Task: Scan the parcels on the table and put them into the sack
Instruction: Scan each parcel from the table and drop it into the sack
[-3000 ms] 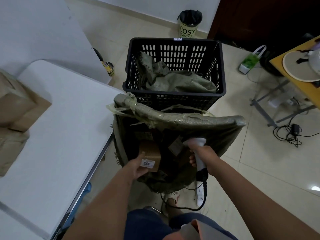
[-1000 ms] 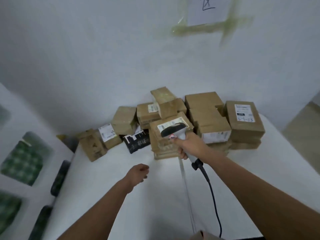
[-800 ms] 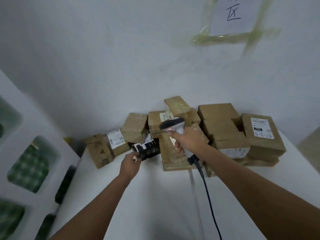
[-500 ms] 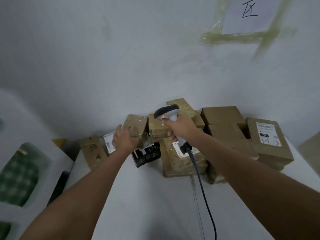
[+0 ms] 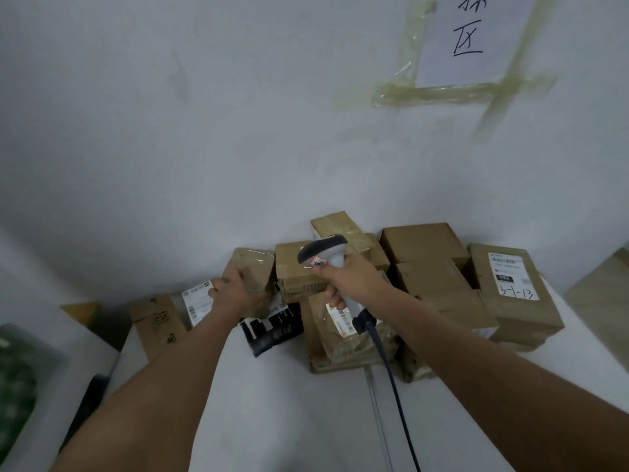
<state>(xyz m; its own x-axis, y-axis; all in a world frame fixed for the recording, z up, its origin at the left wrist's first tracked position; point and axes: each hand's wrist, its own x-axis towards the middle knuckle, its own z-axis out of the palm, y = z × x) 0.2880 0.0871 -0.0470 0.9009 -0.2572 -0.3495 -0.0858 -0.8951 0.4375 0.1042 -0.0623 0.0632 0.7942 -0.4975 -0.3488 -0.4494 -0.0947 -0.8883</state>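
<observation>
Your left hand outstretched, fingers gripping the tape-wrapped brown cardboard parcel, your right hand just right of it, clasping the grey handheld scanner upright.

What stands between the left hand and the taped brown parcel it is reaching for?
Nothing visible does. The left hand already grips the taped brown parcel at the left side of the pile. The right hand holds the scanner just beside it, over other parcels, not between them.
</observation>
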